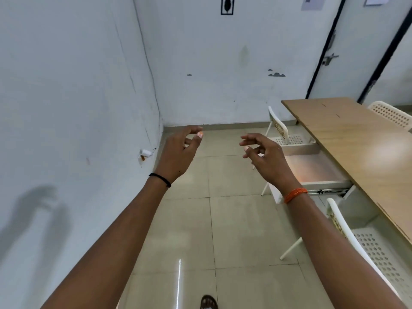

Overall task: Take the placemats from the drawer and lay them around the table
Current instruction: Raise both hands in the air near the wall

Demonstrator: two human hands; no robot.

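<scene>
Both hands are raised over the tiled floor (189,230), facing the far wall, and neither holds anything. The left hand (178,152) has its fingers loosely curled with thumb and forefinger close together, pinching nothing. The right hand (265,159) is the same, fingers relaxed and half bent.

The drawer (312,168) stands pulled out from the near-left edge of the wooden table (356,141), to the right of the hands and lower. Its long axis runs along the table edge, near to far. The right hand is the nearer one and overlaps the drawer's left rim in view; whether it touches cannot be told. The left hand is well apart from it.

No placemats show: the visible drawer bottom looks bare and pale, though part is hidden behind the right hand and wrist. The table top carries none in view either.

White perforated chairs (283,130) stand tucked along the table.

Judgement: the coming move likely needs a turn right and a reach down into the drawer, right hand leading.

Writing: none readable. A black framed leaf picture (227,5) and paper sheets (312,2) hang on the far wall, their text too small.
</scene>
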